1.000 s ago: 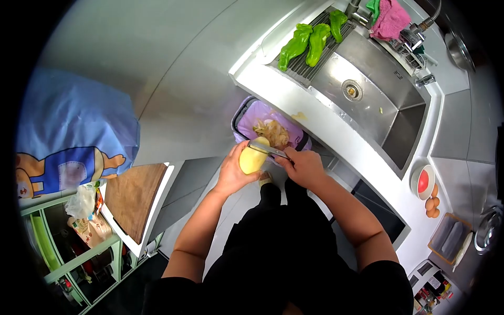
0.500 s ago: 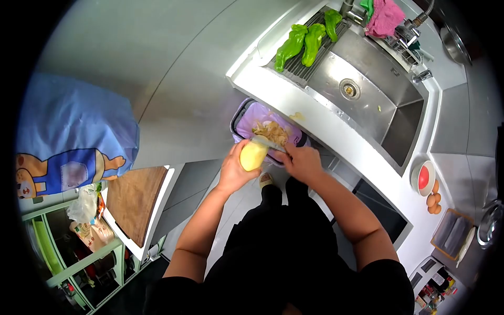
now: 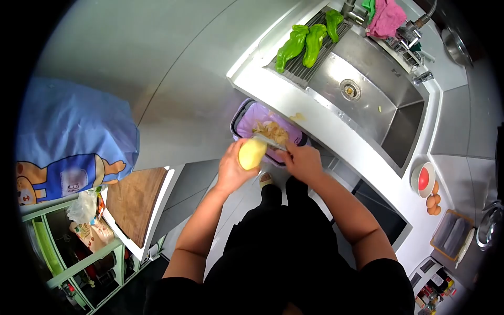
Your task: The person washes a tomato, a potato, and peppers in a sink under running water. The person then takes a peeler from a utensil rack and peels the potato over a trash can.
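My left hand (image 3: 233, 167) is wrapped around a peeled yellow potato (image 3: 252, 154), held over the near edge of the bin. In my right hand (image 3: 304, 164) is a slim peeling tool with a silvery blade (image 3: 270, 142), its far end against the top of the potato. Motion blur hides whether it is a knife or a peeler. Below both hands stands a bin (image 3: 242, 113) lined with a purple bag, and pale peelings (image 3: 272, 130) lie inside it.
The white counter edge (image 3: 325, 128) runs right of the bin, with a steel sink (image 3: 362, 65) behind it. Green peppers (image 3: 313, 44) lie on the drain rack. Eggs (image 3: 433, 200) and a bowl (image 3: 429, 169) with something red stand at right. A wooden board (image 3: 134, 202) is at left.
The potato and my left hand have shifted slightly left. The blade still rests near the potato's top, and my right hand has barely moved.
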A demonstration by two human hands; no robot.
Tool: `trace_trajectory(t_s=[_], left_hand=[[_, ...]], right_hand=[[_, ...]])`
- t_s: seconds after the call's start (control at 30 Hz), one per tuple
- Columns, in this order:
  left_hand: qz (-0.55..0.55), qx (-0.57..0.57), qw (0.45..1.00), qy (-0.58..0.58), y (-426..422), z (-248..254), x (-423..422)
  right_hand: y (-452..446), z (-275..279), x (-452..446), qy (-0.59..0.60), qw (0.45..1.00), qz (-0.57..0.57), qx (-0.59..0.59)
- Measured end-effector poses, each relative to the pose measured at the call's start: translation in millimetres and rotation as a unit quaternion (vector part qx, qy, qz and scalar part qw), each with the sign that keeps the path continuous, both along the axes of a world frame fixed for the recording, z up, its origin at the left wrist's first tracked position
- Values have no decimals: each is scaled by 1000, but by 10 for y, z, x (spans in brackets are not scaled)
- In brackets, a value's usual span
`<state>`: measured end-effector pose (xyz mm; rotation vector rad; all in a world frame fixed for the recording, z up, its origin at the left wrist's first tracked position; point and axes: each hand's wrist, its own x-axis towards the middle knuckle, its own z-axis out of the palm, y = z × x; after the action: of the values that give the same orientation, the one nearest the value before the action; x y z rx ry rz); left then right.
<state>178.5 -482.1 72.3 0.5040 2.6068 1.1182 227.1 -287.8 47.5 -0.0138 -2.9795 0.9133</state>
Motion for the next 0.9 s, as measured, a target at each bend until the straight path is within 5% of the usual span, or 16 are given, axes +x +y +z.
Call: trace_trajectory(t_s=[0.17,0.27,0.4,0.67,0.9], left_hand=[[0,8,1000,22,6,10,5],[5,-36,999,9,0,-25,-43],[10,-31,999,11,5,-55,-42],[1,-12,1000,-2,33,-64,-25],[4,-48,999,0,53,-30,-103]], right_hand=[[239,-145,-75,-51,996,-66,-14],[47,104,-23,19,999,-16,-34],[-59,225,-23,-44,998,34,-27],[317,-311,-145,-138,989,-50,17],[-66,84,-50,-27,999,13,-30]])
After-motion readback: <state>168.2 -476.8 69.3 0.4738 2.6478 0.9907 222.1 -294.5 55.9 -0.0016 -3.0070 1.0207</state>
